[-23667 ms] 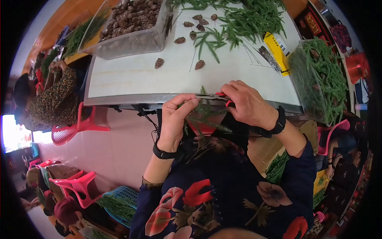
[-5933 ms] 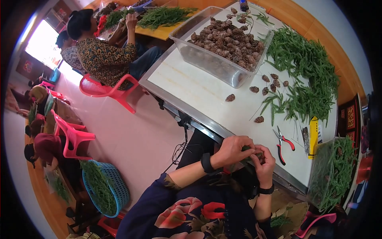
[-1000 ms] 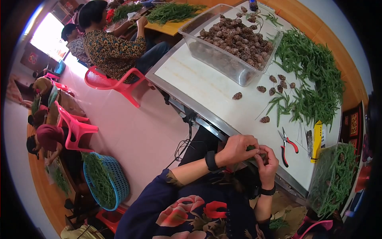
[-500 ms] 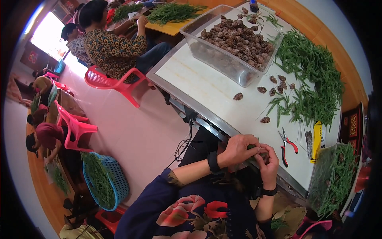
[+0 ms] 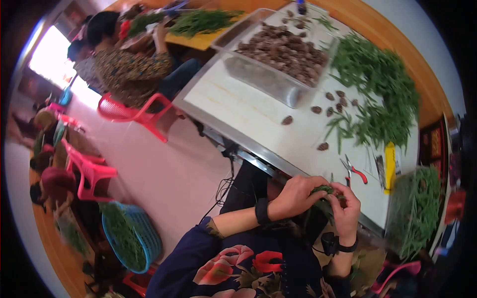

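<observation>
Both my hands meet at the near edge of the white table. My left hand and my right hand pinch a small green sprig between thumbs and fingers. Whether a pine cone sits within it, the fingers hide. Just beyond my right hand lie red-handled pliers, open-jawed on the table. Near them are a bundle of thin dark wires and a yellow packet. A loose pine cone rests a little farther off.
Farther back stands a clear plastic bin full of pine cones. Green artificial foliage is heaped on the right, beside a clear box of greenery. A blue basket and pink chairs stand on the floor; other people sit at the left.
My hands have shifted slightly right and down, and the green sprig now shows between the fingers. The surroundings have slid left in view as my head turned.
</observation>
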`<state>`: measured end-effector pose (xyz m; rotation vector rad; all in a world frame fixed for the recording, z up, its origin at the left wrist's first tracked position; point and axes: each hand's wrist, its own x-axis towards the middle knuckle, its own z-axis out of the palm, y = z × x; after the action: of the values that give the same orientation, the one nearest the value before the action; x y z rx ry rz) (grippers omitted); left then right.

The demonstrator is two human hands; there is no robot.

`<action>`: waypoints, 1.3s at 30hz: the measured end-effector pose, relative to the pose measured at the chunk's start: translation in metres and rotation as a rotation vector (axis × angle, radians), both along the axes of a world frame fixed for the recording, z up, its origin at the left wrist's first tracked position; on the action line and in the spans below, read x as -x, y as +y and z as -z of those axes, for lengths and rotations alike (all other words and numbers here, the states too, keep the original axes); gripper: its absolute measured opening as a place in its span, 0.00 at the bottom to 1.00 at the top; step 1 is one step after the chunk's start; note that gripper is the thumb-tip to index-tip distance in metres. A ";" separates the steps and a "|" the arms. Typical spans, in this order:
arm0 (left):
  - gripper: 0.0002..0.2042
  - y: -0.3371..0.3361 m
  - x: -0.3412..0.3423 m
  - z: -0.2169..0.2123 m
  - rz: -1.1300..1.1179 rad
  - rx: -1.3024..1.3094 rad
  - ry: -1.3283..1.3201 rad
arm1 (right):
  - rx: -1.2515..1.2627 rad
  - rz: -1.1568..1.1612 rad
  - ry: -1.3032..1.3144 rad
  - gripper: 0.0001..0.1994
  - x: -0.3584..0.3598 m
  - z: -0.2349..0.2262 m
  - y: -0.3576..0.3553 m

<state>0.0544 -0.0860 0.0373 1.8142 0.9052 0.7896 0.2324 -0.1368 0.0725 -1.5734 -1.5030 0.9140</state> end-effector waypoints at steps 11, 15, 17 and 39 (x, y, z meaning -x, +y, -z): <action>0.19 0.033 0.009 0.018 -0.061 0.349 -0.364 | -0.451 0.574 -0.215 0.10 -0.127 -0.123 -0.030; 0.12 0.051 0.017 0.034 -0.177 0.364 -0.223 | -0.504 0.875 -0.219 0.14 -0.232 -0.164 -0.042; 0.11 0.055 0.017 0.036 -0.231 0.163 -0.059 | -0.415 0.833 -0.144 0.16 -0.264 -0.160 -0.055; 0.10 0.051 0.015 0.039 -0.096 0.050 -0.104 | 0.231 0.940 -0.808 0.18 -0.448 -0.154 -0.091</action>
<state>0.0397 -0.0351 -0.0021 1.6811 0.9414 0.9053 0.6806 -0.2280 0.2260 -2.6424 -0.8779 -0.1346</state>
